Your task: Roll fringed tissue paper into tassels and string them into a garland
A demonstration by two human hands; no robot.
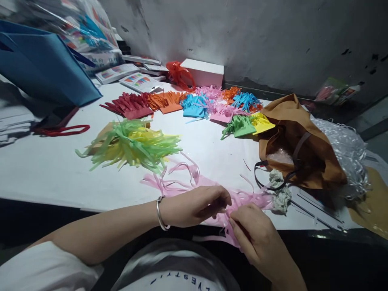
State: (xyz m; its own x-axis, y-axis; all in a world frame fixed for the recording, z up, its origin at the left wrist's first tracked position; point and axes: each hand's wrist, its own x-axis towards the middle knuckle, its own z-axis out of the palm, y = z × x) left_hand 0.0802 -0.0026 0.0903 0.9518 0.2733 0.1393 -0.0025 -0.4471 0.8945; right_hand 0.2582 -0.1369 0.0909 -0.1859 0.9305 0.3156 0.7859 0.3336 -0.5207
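Observation:
At the near edge of the white table (45, 173), my left hand (197, 206) and my right hand (254, 232) meet over a bunch of pink paper strips (194, 184). Both hands are closed in a pinch on the strips, fingertips almost touching. A silver bangle (160, 213) circles my left wrist. Some pink strips hang down over the table edge below my hands.
A green and yellow strip pile (133, 145) lies mid-table. Behind it sit several coloured fringed paper bundles (194, 105). A brown bag (300, 141) and silvery shreds (348, 153) lie right, a blue bag (45, 64) left, a white box (203, 72) by the wall.

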